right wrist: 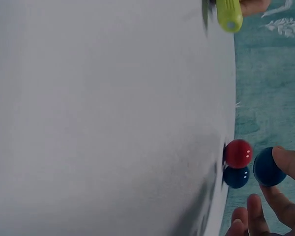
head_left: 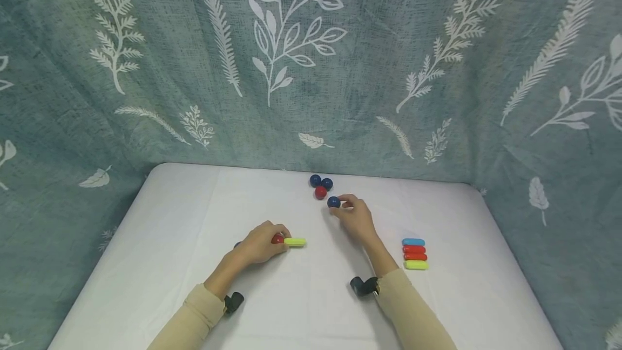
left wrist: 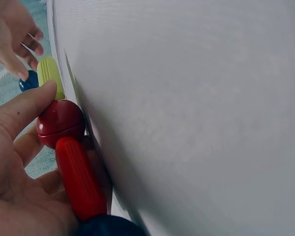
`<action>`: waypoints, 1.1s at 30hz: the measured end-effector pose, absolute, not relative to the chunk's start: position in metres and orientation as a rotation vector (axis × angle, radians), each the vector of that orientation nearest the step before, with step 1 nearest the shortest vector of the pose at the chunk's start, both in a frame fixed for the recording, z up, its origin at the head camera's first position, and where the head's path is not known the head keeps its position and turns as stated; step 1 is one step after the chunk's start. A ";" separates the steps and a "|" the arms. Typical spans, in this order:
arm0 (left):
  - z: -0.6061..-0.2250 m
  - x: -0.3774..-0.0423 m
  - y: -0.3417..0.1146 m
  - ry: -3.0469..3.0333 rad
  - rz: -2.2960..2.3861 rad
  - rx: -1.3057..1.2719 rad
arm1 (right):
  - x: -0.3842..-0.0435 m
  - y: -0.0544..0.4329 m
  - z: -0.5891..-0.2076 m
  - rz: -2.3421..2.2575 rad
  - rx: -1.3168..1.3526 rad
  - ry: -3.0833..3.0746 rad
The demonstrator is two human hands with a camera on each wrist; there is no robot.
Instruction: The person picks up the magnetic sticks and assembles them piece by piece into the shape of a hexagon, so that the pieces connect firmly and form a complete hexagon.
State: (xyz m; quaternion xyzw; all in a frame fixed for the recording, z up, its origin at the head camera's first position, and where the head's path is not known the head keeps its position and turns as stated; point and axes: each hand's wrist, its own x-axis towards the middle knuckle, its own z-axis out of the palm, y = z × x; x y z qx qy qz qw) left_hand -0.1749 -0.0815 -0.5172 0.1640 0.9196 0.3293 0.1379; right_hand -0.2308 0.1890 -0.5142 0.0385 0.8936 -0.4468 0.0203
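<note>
My left hand [head_left: 262, 243] pinches a red ball [left wrist: 61, 123] between thumb and fingers. From that ball a yellow-green rod [head_left: 295, 242] sticks out to the right, its far end bare. A red rod [left wrist: 81, 179] runs from the ball's other side along the palm to a dark blue ball [left wrist: 110, 227], so these pieces form one chain, mostly covered by the hand in the head view. Above the table, my right hand [head_left: 357, 220] holds another dark blue ball [right wrist: 269, 167] between thumb and fingertips, apart from the yellow-green rod.
At the table's back edge two dark blue balls [head_left: 315, 180] and a red ball [head_left: 320, 192] sit clustered. To the right lie a blue rod [head_left: 413, 242], two red rods [head_left: 414, 249] and a yellow-green rod [head_left: 416, 265] in a stack-like row. A patterned green curtain [head_left: 311, 123] hangs behind the white table [head_left: 194, 220].
</note>
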 end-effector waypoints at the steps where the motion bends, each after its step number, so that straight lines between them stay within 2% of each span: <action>1: -0.517 -0.175 -0.081 2.660 0.954 0.475 | -0.226 0.189 -0.513 -1.379 0.105 2.774; 16: -0.519 -0.177 -0.083 2.653 0.933 0.490 | -0.173 0.186 -0.521 -1.189 -0.199 2.764; 33: -0.519 -0.177 -0.083 2.651 0.954 0.496 | -0.162 0.171 -0.529 -1.075 -0.337 2.742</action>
